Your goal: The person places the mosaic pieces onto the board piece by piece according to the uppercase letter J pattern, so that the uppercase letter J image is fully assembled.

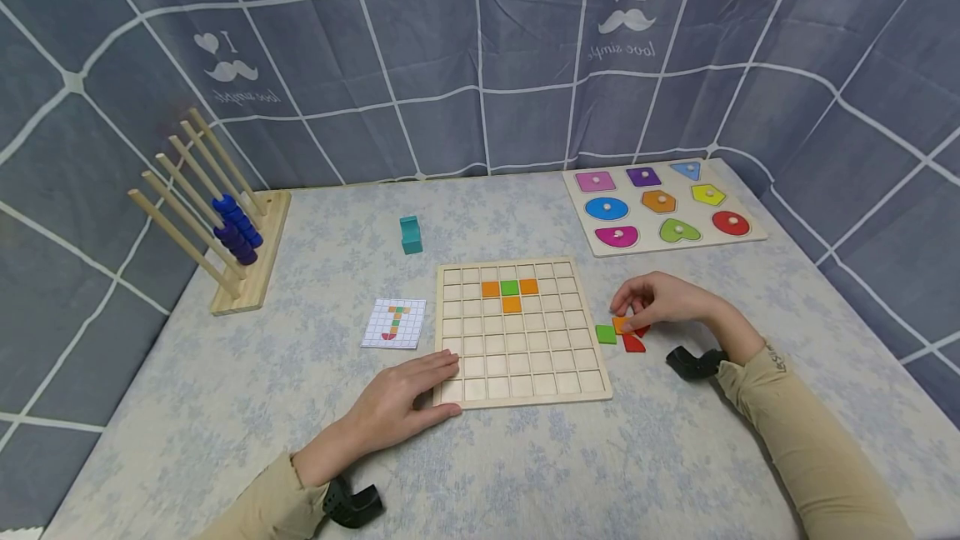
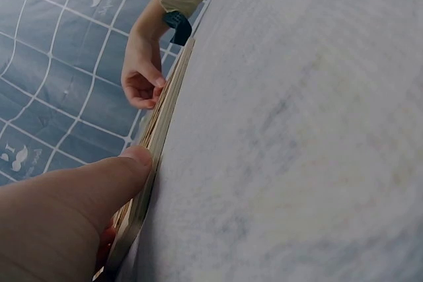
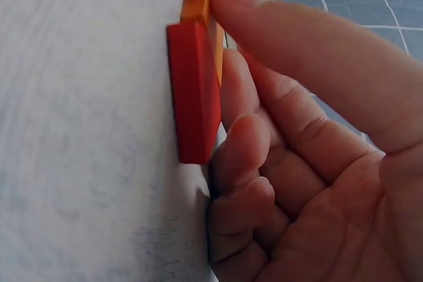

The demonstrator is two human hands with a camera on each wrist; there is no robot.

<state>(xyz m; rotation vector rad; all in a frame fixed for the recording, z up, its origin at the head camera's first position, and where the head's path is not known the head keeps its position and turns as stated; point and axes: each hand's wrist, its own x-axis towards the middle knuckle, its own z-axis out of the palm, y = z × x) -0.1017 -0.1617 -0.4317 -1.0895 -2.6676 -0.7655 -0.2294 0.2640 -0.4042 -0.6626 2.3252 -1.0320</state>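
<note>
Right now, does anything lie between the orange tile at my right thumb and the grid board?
Yes: a green tile lies between that orange tile and the grid board, close to the board's edge.

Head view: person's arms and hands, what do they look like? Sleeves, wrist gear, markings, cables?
Both arms wear long khaki sleeves: left sleeve, right sleeve. Small dark marking near the right cuff, unreadable. Dark, bent wrist units: left unit, right unit. Left hand and right hand are ungloved. No cables visible.
</note>
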